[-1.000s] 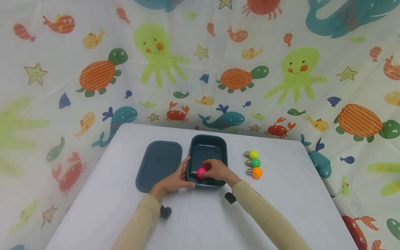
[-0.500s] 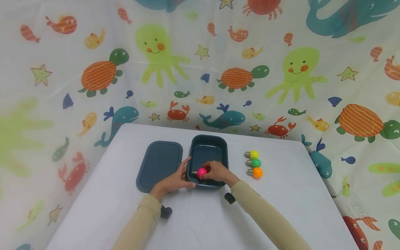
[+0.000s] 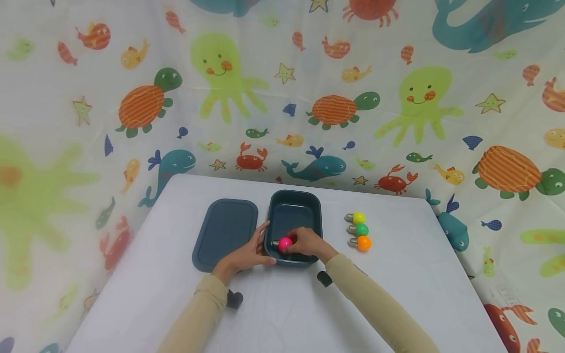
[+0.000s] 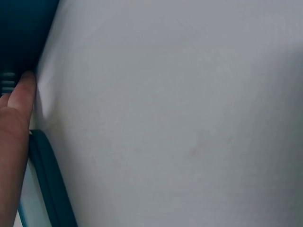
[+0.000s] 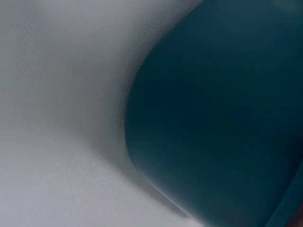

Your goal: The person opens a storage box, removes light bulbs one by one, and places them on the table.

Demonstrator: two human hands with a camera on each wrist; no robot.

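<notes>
In the head view a pink light bulb (image 3: pixel 285 244) lies low inside a dark blue rectangular box (image 3: pixel 293 214), its screw base pointing left. My right hand (image 3: pixel 307 242) reaches in over the box's right side and pinches the bulb's round end between thumb and fingers. My left hand (image 3: pixel 244 256) rests against the box's left side and near left corner, fingers extended and thumb toward the front. The left wrist view shows a finger (image 4: pixel 21 99) against the box. Only the box's outer wall (image 5: pixel 203 113) fills the right wrist view; the right fingers are hidden there.
A flat dark blue lid (image 3: pixel 226 235) lies left of the box, partly behind my left hand. Yellow (image 3: pixel 359 218), green (image 3: pixel 362 230) and orange (image 3: pixel 364 243) bulbs lie in a column to the right. A sea-animal curtain (image 3: pixel 265 49) hangs behind the white table (image 3: pixel 397 274).
Both hands, the pink bulb and the box stay almost still. At the left, the curtain has shifted to the right.
</notes>
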